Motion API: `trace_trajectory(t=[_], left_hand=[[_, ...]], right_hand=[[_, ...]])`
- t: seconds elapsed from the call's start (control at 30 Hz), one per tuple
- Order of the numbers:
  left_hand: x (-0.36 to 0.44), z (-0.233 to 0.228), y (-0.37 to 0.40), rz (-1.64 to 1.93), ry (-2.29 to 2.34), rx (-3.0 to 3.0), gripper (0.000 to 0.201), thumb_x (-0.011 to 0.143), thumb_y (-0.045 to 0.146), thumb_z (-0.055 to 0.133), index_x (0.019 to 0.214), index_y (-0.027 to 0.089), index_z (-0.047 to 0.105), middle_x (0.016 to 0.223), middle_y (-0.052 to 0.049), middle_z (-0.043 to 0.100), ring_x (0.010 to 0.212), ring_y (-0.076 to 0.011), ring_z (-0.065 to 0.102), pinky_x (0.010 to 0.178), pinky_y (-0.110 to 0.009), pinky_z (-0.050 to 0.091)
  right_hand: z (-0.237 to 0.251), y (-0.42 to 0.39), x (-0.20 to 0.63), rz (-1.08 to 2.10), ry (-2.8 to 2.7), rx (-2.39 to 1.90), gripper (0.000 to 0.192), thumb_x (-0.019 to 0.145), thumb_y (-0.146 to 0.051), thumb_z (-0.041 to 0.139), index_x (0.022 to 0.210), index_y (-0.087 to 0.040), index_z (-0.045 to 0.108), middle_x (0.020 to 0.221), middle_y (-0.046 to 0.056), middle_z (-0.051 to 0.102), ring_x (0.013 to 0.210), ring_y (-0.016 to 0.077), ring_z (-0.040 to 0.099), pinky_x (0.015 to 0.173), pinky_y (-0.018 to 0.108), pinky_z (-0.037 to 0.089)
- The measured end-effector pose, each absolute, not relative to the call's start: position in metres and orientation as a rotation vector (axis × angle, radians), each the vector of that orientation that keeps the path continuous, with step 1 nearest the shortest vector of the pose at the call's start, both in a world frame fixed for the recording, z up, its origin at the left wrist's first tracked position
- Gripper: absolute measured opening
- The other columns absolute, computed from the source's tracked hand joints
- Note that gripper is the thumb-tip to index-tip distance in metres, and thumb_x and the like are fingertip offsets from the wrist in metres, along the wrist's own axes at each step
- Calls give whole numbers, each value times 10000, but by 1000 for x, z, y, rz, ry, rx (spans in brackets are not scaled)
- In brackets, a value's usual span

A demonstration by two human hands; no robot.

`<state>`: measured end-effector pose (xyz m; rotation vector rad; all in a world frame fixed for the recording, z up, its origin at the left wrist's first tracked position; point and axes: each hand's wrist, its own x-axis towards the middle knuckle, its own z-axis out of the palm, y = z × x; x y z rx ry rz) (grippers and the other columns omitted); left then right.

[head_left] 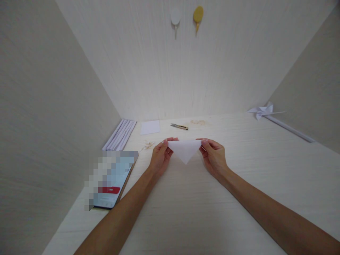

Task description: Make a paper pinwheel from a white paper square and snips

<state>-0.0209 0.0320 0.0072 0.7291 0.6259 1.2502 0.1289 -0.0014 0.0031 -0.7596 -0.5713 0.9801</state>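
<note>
A white sheet folded into a triangle (185,150) hangs point-down just above the pale wooden desk (239,170). My left hand (160,158) pinches its left upper corner and my right hand (214,157) pinches its right upper corner, so the long edge runs level between them. Both forearms reach in from the bottom of the view.
A phone (113,180) lies at the left beside a stack of white paper strips (120,134). Behind the hands are a small white paper square (150,127), small snips (179,126) and paper scraps (148,145). A white paper pinwheel on a stick (262,111) lies far right. Two hooks (198,16) hang on the wall.
</note>
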Motion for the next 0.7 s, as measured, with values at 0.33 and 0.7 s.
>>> trace_trajectory(t=[0.33, 0.7], left_hand=[[-22, 7, 32, 1252, 595, 764, 148, 690, 279, 612, 714, 139, 655, 787, -54, 687, 760, -123, 610, 752, -250, 452], [-23, 7, 33, 1247, 601, 789, 154, 693, 286, 606, 719, 143, 657, 782, -53, 687, 751, -117, 608, 748, -242, 447]], right_hand=[[2, 0, 130, 967, -546, -783, 114, 487, -261, 751, 529, -197, 667, 624, 1, 665, 592, 84, 574, 559, 206, 477], [1, 0, 130, 967, -538, -777, 103, 487, -250, 748, 523, -198, 667, 640, 1, 668, 598, 81, 564, 544, 196, 469]])
